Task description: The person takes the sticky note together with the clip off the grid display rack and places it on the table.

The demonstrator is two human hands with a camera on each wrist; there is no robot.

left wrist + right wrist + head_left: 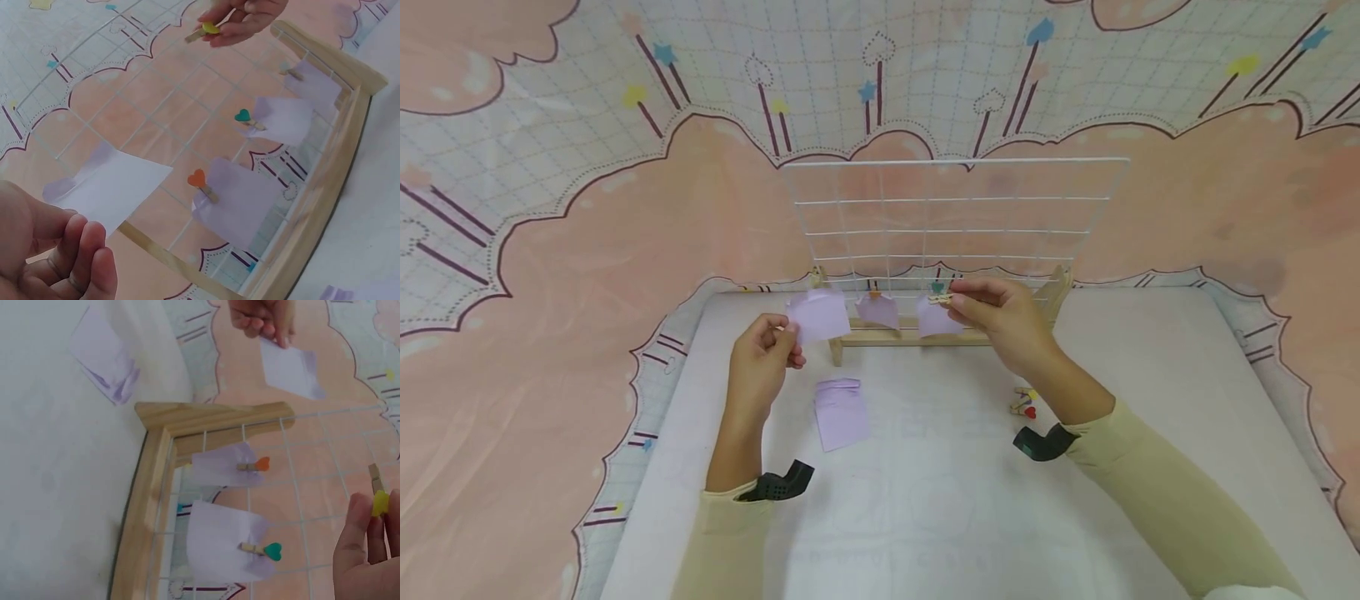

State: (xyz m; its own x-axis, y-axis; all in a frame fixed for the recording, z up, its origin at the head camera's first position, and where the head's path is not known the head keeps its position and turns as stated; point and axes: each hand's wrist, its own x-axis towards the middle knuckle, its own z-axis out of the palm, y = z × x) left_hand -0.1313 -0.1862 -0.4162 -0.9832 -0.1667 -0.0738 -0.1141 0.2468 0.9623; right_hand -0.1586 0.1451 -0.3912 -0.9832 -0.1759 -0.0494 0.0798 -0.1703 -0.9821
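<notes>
My left hand (760, 358) pinches a pale purple paper note (820, 317) by its edge, thumb against fingers, in front of the left end of a wire grid. Between my right thumb and fingers is a small wooden clothespin (377, 481) with a yellow heart; this right hand (1000, 321) is raised at the grid's right side. Three purple notes are pinned low on the grid in the left wrist view: one by an orange-heart clothespin (197, 180), one by a green-heart clothespin (243, 115), and a farther note (315, 87) by another clothespin.
The white wire grid (951, 161) stands in a wooden base (910, 337) at the back of the white table. Nearer lie loose purple notes (841, 421), left of centre, and several small clothespins (1022, 405) beneath my right forearm. A patterned cloth hangs behind.
</notes>
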